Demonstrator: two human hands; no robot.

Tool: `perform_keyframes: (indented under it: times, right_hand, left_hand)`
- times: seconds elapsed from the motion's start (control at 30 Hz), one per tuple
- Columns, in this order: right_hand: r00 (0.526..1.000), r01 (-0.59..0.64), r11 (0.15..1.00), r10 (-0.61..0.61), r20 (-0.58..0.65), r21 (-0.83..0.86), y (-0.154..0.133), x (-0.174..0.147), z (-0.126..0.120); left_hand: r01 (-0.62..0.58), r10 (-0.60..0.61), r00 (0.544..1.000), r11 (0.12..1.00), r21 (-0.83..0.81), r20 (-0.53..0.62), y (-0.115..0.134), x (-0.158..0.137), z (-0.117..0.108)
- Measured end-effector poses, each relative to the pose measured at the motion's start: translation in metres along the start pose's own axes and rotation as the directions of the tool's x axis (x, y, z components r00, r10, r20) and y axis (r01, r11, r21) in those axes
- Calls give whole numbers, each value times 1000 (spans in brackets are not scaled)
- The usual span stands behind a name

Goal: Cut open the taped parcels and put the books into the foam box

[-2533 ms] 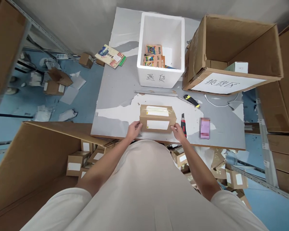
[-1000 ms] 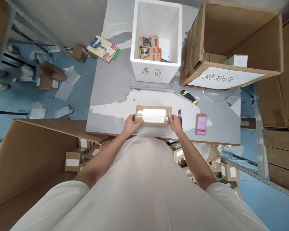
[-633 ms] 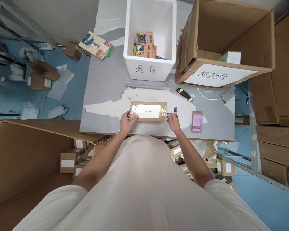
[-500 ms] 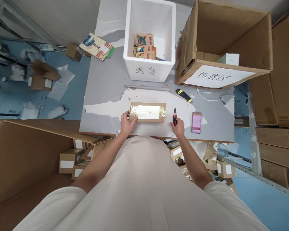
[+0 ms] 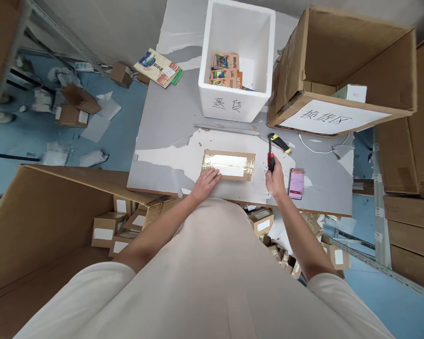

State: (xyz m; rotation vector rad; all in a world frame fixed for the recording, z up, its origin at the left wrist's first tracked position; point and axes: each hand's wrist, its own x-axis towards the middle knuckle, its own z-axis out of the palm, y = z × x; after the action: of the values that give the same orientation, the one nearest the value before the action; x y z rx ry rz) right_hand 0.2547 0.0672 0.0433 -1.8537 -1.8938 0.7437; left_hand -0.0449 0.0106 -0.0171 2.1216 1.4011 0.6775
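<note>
A small taped cardboard box (image 5: 249, 173) with a white label lies flat at the front of the table. My left hand (image 5: 207, 182) rests over its front edge near the left end, fingers lying flat on its top. My right hand (image 5: 276, 180) is closed around a red and black utility knife (image 5: 271, 161), to the right of the box and apart from it. The knife's blade end points away from me, close to a second, yellow and black utility knife (image 5: 280, 143) on the table. Just right of my right wrist lies a phone (image 5: 296, 184) with a lit pink screen.
Behind the box stand a white foam bin (image 5: 236, 106) holding several small packs and a large open carton (image 5: 293, 70) with a paper sign. Books (image 5: 158, 68) lie at the table's left. A big open carton (image 5: 56, 212) and several parcels (image 5: 106, 229) are below the table's front edge.
My left hand has shifted from the box's left end onto its top near the front edge. My right hand has lifted the red and black knife and moved it away from me. The view has shifted.
</note>
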Motion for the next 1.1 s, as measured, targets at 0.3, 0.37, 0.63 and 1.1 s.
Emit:
perform_keyframes:
  times: [0.3, 0.37, 0.63, 1.1]
  right_hand:
    - [631, 632, 754, -367, 684, -179, -101, 46, 21]
    - [613, 657, 724, -348, 709, -212, -100, 51, 25]
    - [591, 714, 622, -293, 751, -320, -115, 62, 25]
    - [550, 734, 512, -64, 833, -445, -162, 66, 18]
  left_hand:
    - [-21, 21, 1000, 1000, -6, -21, -12, 13, 5]
    - [-27, 25, 999, 999, -41, -32, -11, 14, 4]
    - [-16, 12, 999, 995, -95, -38, -12, 16, 3]
    - [-91, 101, 989, 992, 86, -109, -23, 16, 13]
